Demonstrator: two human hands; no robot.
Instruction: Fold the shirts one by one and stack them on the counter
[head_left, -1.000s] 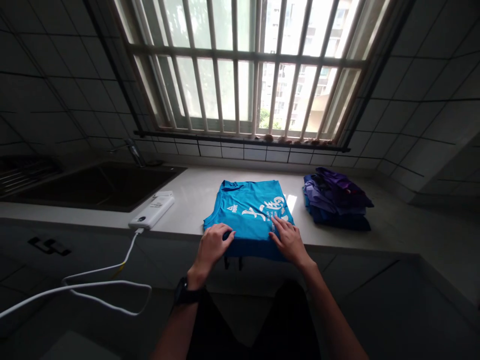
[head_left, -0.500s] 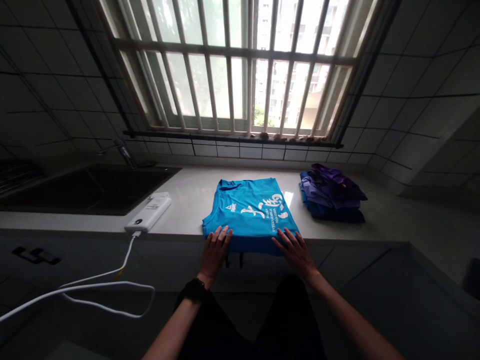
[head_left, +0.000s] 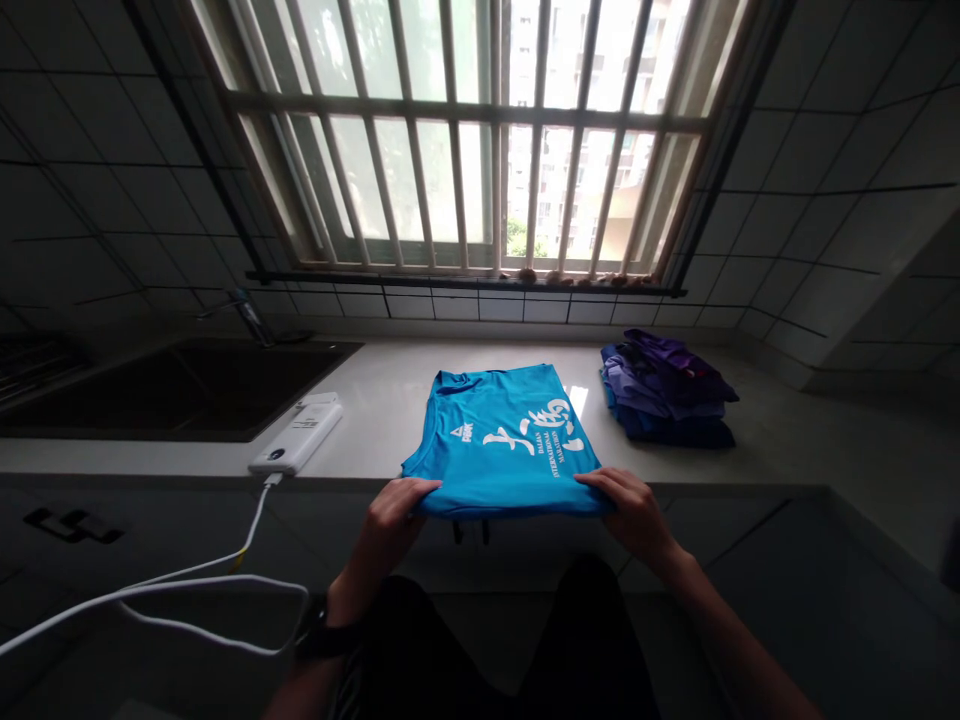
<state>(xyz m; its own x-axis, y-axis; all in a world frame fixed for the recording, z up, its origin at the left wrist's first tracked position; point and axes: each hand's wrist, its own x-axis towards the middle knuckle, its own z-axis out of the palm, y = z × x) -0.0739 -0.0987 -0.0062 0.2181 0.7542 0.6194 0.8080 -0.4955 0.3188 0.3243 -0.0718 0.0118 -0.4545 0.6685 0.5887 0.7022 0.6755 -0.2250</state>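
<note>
Blue hem of a folded T-shirt (head_left: 510,440) is held, fingers curled over it, by the left hand (head_left: 394,520) and the right hand (head_left: 634,512), one at each near corner. The shirt lies at the front edge of the white bench (head_left: 367,400), between a power bank (head_left: 296,435) and a stack of purple clothes (head_left: 664,395).

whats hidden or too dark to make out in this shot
All from the head view:
Front edge of the blue T-shirt: covered by the left hand and right hand.
Small dark bits below the shirt: too small and dim to name.
Purple stack of clothes: upper layers hide the lower ones, so no count.
Sink: inside too dark.
</note>
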